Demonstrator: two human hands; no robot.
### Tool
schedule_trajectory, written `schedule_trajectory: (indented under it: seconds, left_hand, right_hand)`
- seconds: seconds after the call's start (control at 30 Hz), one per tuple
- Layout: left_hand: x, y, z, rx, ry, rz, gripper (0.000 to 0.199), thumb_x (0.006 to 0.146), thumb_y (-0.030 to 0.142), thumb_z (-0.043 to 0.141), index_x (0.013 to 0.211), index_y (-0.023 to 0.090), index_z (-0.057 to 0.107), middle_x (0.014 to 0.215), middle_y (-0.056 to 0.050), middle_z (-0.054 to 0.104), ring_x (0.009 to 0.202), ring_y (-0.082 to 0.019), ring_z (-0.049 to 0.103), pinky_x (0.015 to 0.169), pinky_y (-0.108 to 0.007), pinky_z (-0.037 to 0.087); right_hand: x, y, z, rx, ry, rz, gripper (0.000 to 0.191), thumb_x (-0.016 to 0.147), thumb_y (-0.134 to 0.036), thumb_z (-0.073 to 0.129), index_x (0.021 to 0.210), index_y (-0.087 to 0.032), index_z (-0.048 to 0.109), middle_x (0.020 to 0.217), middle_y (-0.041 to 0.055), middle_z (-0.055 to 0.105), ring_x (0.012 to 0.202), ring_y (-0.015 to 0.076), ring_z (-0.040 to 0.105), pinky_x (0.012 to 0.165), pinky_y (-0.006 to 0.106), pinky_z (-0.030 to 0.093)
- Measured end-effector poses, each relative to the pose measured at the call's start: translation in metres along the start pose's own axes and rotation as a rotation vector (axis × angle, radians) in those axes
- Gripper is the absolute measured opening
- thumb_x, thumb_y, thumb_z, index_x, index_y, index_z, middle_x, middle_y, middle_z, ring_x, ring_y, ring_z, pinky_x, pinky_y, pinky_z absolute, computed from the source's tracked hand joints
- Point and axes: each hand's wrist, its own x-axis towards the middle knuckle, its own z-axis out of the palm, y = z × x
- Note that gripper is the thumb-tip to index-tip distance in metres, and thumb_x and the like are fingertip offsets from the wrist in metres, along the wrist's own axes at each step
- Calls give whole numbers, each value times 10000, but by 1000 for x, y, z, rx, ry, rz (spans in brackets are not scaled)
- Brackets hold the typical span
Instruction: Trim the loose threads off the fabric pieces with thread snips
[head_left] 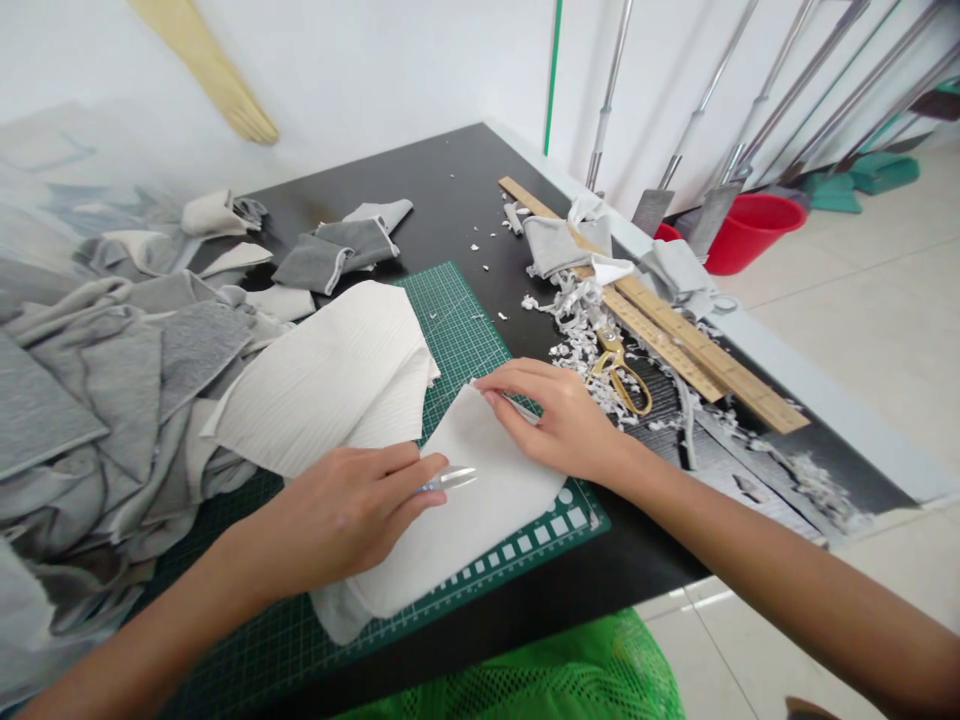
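My left hand (pixel 367 505) is closed around a pair of small thread snips (pixel 450 478), whose metal blades point right over the cloth. Thumb and fingers of my right hand (pixel 544 410) pinch the upper corner of a white fabric piece (pixel 442 545). This piece lies on a green cutting mat (pixel 517 550) with a printed grid. Just beyond it rests a larger ribbed white fabric piece (pixel 337 370). To the left is a heap of grey fabric pieces (pixel 112 370).
Gold-handled scissors (pixel 619 375) lie among fabric scraps (pixel 581 310) on the right, beside wooden rulers (pixel 697 350). Folded grey cloth (pixel 337 250) sits farther back on the black table (pixel 435 190). A red bucket (pixel 754 230) stands on the floor, and green mesh (pixel 570 670) is at the near edge.
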Motion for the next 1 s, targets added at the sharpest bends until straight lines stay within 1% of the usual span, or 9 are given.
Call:
schedule_trajectory:
  seconds: [0.1,0.23,0.37,0.53,0.63,0.73,0.83,0.9,1.0]
  left_hand:
    - [12,-2,4,37,3,11,204,1096,255,434,1210,187,588,823,-5,631,632,-164,600,519,-310,389]
    - [29,-2,6,-7,45,4,287,1085,308,477,1334,186,549,832,1,612,659,-164,589,562,-303,404]
    - [51,-2,9,20,-27,55,238,1062,260,502,1249,160,611,848,-21,636,700,-192,623,583,-309,431]
    - [75,-2,10,13,19,104,218,1056,255,505,1151,141,665,821,-30,673,703,-192,656,593,-302,465]
    - [84,-2,13,-14,61,118,239,1062,290,505,1166,145,663,898,-50,719,769,-180,690,663,-284,507]
    - [90,-3,17,-3,50,147,255,1072,260,464,1132,124,672,941,-75,735,802,-205,708,667,-309,520]
    - [93,1,17,1,43,163,263,1071,229,446,1089,110,680,915,-76,730,773,-230,704,627,-337,504]
    - [91,6,14,-32,34,174,250,1071,254,464,1120,121,670,900,-58,720,759,-224,695,625,-336,493]
    - [82,13,10,-69,-46,191,265,1076,319,475,1206,150,631,898,-33,694,739,-209,676,623,-332,482]
  right_hand:
    - [3,0,-4,-14,141,60,183,950,-115,572,997,-150,745,909,51,783,825,162,731,806,290,583]
    - [9,4,-11,-29,336,104,167,941,-130,592,987,-179,745,862,20,782,745,144,729,736,269,589]
    - [12,12,-19,-61,458,65,184,933,-120,582,996,-196,738,852,22,771,750,151,730,708,276,593]
    - [12,18,-23,-78,473,62,207,931,-106,571,1020,-212,725,857,10,761,770,150,722,711,277,586]
    - [12,19,-23,-82,467,58,199,945,-109,557,1020,-210,711,864,18,760,769,155,716,719,295,583]
    - [13,18,-23,-86,467,34,203,942,-96,547,1016,-199,706,862,26,757,764,155,712,714,297,580]
    - [13,18,-23,-89,477,31,212,935,-81,544,1011,-194,706,855,23,755,756,149,712,709,286,578]
    - [13,18,-24,-90,477,41,217,931,-74,547,1018,-189,709,854,20,755,758,145,712,718,281,577]
    - [13,18,-26,-86,472,64,210,938,-84,556,1032,-179,718,864,22,754,773,143,712,727,277,579]
